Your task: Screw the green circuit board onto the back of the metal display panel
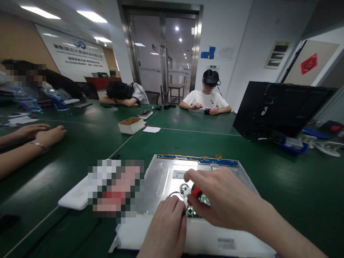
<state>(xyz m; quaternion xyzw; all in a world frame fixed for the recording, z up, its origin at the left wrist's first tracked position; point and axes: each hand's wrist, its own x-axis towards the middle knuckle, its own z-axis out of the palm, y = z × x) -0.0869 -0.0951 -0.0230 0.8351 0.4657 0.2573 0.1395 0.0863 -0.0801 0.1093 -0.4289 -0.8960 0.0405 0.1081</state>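
Note:
A flat display panel (158, 181) with a silvery metal back lies on the green table in front of me. Along its far edge runs a blue circuit strip (223, 162). My right hand (223, 193) is closed around the red and black handle of a screwdriver (196, 191), over a small green circuit board (191, 212) on the panel. Just left of that board, my left hand (168, 222) has its fingers curled together low on the panel. What they pinch, if anything, is hidden. A thin dark cable (176, 193) loops beyond the left fingertips.
Left of the panel lie a white device (73, 199) and a blurred pink item (118, 190). An open box (131, 126) stands farther back. A large black monitor (279, 111) and blue tray (292, 146) are at right. Another person's hands (51, 136) rest at left; others sit beyond.

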